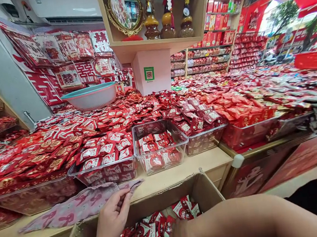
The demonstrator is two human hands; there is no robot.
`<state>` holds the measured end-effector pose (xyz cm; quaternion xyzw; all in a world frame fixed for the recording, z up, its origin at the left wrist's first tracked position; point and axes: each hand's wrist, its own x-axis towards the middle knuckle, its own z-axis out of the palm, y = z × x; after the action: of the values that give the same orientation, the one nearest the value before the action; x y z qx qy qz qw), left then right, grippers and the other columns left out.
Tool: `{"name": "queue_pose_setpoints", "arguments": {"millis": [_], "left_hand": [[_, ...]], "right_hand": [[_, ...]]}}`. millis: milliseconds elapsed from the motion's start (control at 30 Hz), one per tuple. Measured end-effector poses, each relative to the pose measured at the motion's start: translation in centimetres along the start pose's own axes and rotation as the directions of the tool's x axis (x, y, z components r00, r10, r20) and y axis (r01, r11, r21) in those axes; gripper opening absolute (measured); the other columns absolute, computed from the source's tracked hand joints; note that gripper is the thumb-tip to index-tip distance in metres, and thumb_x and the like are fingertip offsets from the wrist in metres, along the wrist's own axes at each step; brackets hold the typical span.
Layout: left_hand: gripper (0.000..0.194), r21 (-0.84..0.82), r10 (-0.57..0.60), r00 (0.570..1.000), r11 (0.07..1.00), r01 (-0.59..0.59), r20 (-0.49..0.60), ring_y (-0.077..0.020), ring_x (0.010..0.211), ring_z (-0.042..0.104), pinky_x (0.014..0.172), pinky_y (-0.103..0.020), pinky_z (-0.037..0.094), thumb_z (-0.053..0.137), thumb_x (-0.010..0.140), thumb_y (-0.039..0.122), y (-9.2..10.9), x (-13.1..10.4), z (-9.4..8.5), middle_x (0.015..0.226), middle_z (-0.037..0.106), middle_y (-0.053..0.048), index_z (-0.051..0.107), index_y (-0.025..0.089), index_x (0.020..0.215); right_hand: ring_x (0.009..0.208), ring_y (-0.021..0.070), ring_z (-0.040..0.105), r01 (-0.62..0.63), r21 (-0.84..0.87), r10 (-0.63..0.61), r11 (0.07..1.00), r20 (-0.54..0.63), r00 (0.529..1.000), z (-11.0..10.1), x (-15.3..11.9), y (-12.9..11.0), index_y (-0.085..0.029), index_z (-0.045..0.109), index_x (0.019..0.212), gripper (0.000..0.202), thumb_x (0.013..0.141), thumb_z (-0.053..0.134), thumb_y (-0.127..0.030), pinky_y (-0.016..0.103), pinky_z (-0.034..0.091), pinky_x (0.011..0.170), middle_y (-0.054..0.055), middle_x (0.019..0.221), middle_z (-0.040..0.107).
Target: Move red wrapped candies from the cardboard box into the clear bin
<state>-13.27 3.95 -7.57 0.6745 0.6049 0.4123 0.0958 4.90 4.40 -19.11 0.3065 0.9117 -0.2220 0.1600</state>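
My left hand (113,215) is over the near left edge of a cardboard box (211,186), thumb and fingers drawn together. Whether anything is between them is hidden. Behind its fingertips a pink patterned cloth (68,209) lies along the counter edge; contact with it is unclear. Down inside the box, my right hand (179,234) is among small red-and-white wrapped packets (148,232). It is blurred and its fingers are hidden. Just beyond the box stands a clear plastic bin (162,152), partly filled with similar packets. A fuller clear bin (104,167) is beside it on the left.
Heaped red packets (38,157) cover the display on the left, and a bin of dark red packets (201,121) stands to the right. A blue-rimmed basin (91,97) rests on the packets behind. A pillar (153,64) carries a shelf (156,45) with bottles.
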Motion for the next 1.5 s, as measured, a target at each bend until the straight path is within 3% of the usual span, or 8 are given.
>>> {"name": "queue_pose_setpoints", "arguments": {"millis": [167,333,433,567,733,867,1233,1500], "left_hand": [[0.025,-0.048,-0.069,0.997,0.996,0.070,0.025,-0.0144,0.065,0.058,0.061,-0.024,0.047,0.052,0.072,0.038,0.3,0.1,-0.3,0.083,0.065,-0.004,0.060,0.019,0.087],[0.030,-0.283,-0.221,0.966,0.926,0.250,0.131,-0.0177,0.073,0.059,0.065,-0.026,0.048,0.057,0.068,0.042,1.5,0.0,-1.2,0.082,0.065,-0.004,0.059,0.019,0.087],[0.046,-0.517,-0.260,0.913,0.760,0.395,0.315,-0.0195,0.079,0.059,0.067,-0.028,0.048,0.053,0.069,0.048,3.5,-0.6,-1.2,0.092,0.064,-0.006,0.051,0.020,0.105],[0.057,-0.626,-0.162,0.826,0.580,0.522,0.539,-0.0207,0.092,0.056,0.076,-0.030,0.046,0.060,0.067,0.042,6.9,-1.4,-0.1,0.108,0.058,-0.008,0.040,0.020,0.117],[0.045,-0.551,-0.154,0.811,0.662,0.509,0.564,-0.0185,0.093,0.053,0.073,-0.026,0.046,0.059,0.071,0.030,9.2,-2.1,1.0,0.113,0.053,-0.006,0.043,0.021,0.112],[0.052,-0.513,-0.147,0.740,0.631,0.581,0.657,-0.0135,0.066,0.054,0.051,-0.022,0.044,0.058,0.071,0.031,9.2,-2.4,1.1,0.084,0.059,-0.002,0.035,0.020,0.117],[0.064,-0.482,-0.097,0.680,0.634,0.605,0.726,-0.0062,0.044,0.047,0.046,-0.017,0.034,0.053,0.076,0.032,9.1,-1.7,-0.7,0.059,0.065,-0.003,0.018,0.013,0.126],[0.074,-0.457,-0.179,0.682,0.620,0.638,0.709,-0.0104,0.049,0.054,0.049,-0.020,0.037,0.055,0.072,0.040,8.2,-1.5,-0.9,0.059,0.064,0.000,0.014,0.016,0.129]], "right_hand": [[0.058,0.0199,0.058,0.022,-0.250,0.049,0.968,0.273,0.961,-1.4,-0.3,-0.1,-0.015,0.046,0.037,0.023,0.040,0.068,-0.010,0.026,0.043,0.047,0.003,0.052,0.056],[0.047,0.0098,0.049,0.139,0.115,-0.128,0.984,-0.099,0.987,-8.1,-4.2,-1.4,-0.016,0.049,0.047,0.017,0.049,0.061,-0.004,0.019,0.037,0.045,-0.006,0.041,0.043],[0.057,0.0070,0.051,0.417,0.543,-0.028,0.729,-0.585,0.811,-12.1,-6.9,-3.0,-0.017,0.054,0.071,0.012,0.066,0.051,-0.007,0.017,0.041,0.054,-0.004,0.059,0.053],[0.065,0.0081,0.051,0.609,0.679,0.299,0.411,-0.731,0.613,-14.0,-8.0,-4.2,-0.017,0.050,0.081,0.010,0.072,0.051,-0.019,0.020,0.042,0.062,-0.001,0.071,0.053],[0.050,0.0063,0.039,0.397,0.664,0.328,0.633,-0.695,0.639,-12.9,-7.1,-3.1,-0.017,0.048,0.072,0.019,0.074,0.050,-0.036,0.018,0.031,0.046,-0.005,0.055,0.045],[0.050,0.0066,0.036,0.263,0.557,0.315,0.788,-0.730,0.606,-12.6,-7.2,-2.6,-0.017,0.044,0.062,0.023,0.075,0.049,-0.036,0.019,0.026,0.047,-0.004,0.052,0.043],[0.047,0.0059,0.028,0.457,0.684,0.482,0.569,-0.727,0.489,-13.2,-8.5,-2.7,-0.018,0.035,0.060,0.029,0.076,0.046,-0.039,0.018,0.025,0.043,-0.007,0.049,0.031],[0.051,0.0060,0.035,0.417,0.731,0.339,0.540,-0.642,0.688,-12.0,-8.5,-1.6,-0.015,0.047,0.069,0.029,0.076,0.047,-0.042,0.018,0.031,0.048,-0.004,0.057,0.042]]}}
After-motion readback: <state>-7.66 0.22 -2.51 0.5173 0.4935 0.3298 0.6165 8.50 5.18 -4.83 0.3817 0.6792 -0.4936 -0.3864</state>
